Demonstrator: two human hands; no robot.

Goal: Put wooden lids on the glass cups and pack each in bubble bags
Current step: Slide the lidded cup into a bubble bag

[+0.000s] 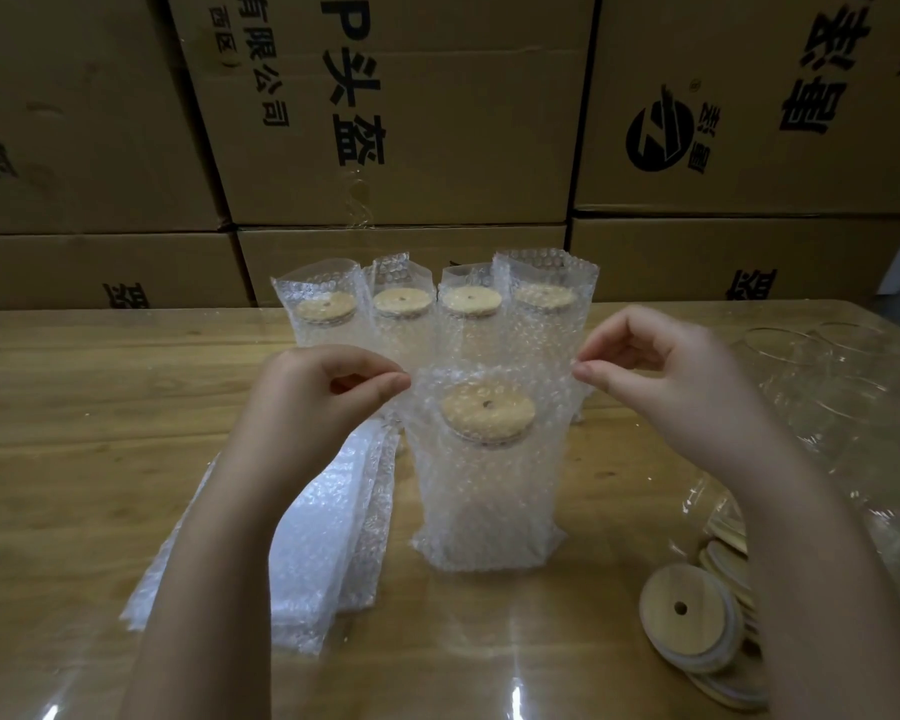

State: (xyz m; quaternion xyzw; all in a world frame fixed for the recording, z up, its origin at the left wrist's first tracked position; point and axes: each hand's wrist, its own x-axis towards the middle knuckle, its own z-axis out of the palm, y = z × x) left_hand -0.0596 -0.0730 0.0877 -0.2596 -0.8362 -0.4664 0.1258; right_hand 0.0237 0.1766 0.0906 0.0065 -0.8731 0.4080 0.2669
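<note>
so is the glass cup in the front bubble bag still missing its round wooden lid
No, the front glass cup already wears a round wooden lid inside the clear bubble bag, whose top corners the left hand and right hand pinch.

Bagged glass cup (489,491) standing upright on the wooden table (74,397), wooden lid (488,412) fitted; left hand (328,387) and right hand (666,366) pinch the bubble bag's top corners. Four packed cups (437,309) behind, flat bubble bags (328,537) left, loose lids (697,626) right

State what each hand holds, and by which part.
Left hand and right hand pinch opposite top edges of the front bubble bag.
</note>
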